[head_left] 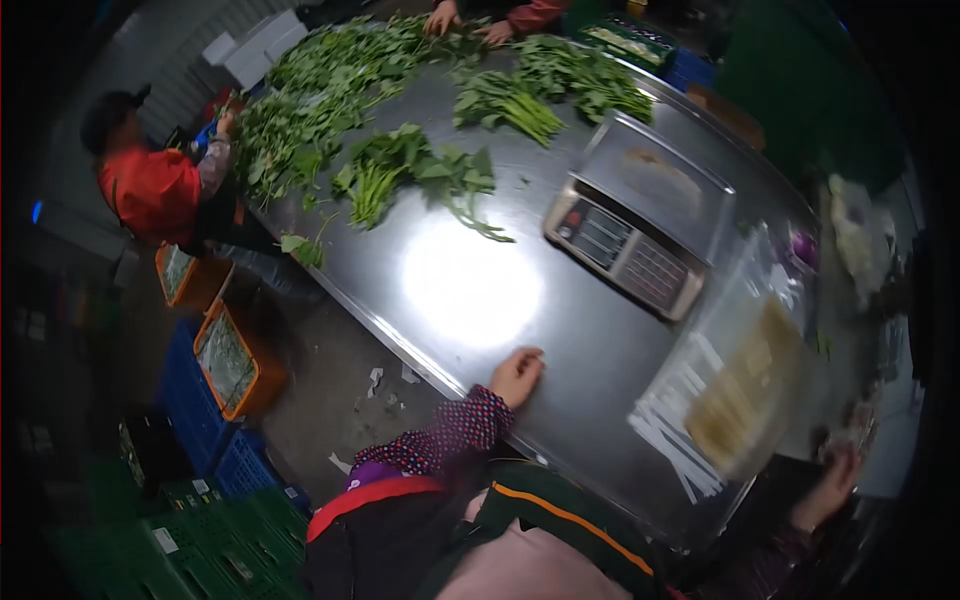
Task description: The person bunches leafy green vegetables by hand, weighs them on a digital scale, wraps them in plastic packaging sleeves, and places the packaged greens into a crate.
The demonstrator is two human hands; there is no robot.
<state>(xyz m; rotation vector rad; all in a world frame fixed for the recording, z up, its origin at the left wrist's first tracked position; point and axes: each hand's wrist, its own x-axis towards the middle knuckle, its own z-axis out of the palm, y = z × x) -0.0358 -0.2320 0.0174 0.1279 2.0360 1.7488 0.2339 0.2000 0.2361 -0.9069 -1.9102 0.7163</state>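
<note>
We saw clear plastic packaging (748, 395) lying flat at the right end of the metal table (590, 355), glossy and partly see-through, with a yellow-brown patch over its middle and white strips (683, 450) fanned out towards us. Our right hand (832, 487) was just past that end, blurred, its fingers partly bent; we could not tell whether it held anything. Our left hand (516, 377) was at the near edge, loosely curled, and whether something small sat in its fingers we could not tell.

A scale (640, 215) stood just beyond the packaging, between it and the tied-looking bunches of greens (512, 103). Smaller leafy bunches (380, 185) lay left of those, before a large leafy heap (330, 90). A person in red (150, 190) reached into the heap, while another person's hands (443, 17) worked at the far side. Glare whitened the tabletop ahead of our left hand.
</note>
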